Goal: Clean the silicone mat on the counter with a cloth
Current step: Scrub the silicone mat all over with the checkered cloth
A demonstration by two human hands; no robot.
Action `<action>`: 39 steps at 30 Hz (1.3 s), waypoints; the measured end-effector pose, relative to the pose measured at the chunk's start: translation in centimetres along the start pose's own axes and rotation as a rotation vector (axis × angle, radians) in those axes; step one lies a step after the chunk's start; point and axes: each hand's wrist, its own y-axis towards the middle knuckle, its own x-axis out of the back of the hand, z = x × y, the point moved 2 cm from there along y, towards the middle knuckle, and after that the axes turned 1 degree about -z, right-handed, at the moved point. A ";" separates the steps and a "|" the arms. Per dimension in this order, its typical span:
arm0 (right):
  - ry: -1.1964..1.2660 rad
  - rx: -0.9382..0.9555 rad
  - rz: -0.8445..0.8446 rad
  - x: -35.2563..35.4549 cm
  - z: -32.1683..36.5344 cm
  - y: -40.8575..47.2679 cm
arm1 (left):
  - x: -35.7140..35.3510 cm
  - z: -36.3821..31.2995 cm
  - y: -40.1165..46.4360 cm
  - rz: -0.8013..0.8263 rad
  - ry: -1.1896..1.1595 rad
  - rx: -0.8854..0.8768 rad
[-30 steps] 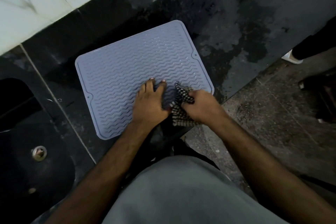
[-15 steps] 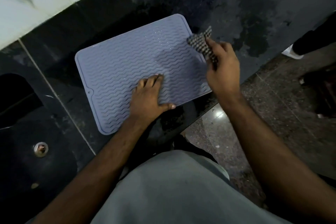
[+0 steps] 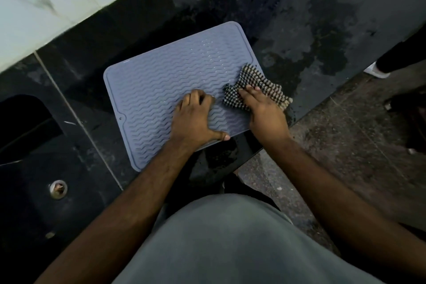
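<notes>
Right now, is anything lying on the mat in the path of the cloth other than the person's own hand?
Only the left hand, resting on the mat just left of the cloth under the right hand. The rest of the mat's ribbed surface shows nothing on it.

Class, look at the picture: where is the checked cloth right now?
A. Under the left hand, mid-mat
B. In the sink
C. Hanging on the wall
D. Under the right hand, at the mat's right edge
D: the right hand presses the checked cloth onto the right edge of the mat.
</notes>
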 end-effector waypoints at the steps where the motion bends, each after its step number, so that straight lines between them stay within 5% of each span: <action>1: 0.007 -0.019 0.000 0.0 0.2 -0.8 | -0.1 0.0 0.0 -0.001 -0.001 0.001; 10: 0.111 -0.241 -0.051 -2.3 2.3 -4.8 | -1.0 0.7 -0.9 -0.029 -0.109 0.013; 21: -0.246 -0.342 0.124 -2.1 5.1 -3.3 | -2.3 1.3 -1.4 -0.044 -0.073 0.005; 31: -0.298 -0.251 0.241 -3.4 9.6 -4.1 | -1.3 3.0 -2.3 0.032 -0.071 -0.099; 34: -0.306 -0.264 0.267 -3.1 9.7 -4.3 | -0.6 6.2 -4.9 -0.091 -0.042 -0.034; 39: -0.296 -0.300 0.263 -3.2 11.7 -3.4 | -1.0 8.1 -6.8 -0.049 -0.034 0.046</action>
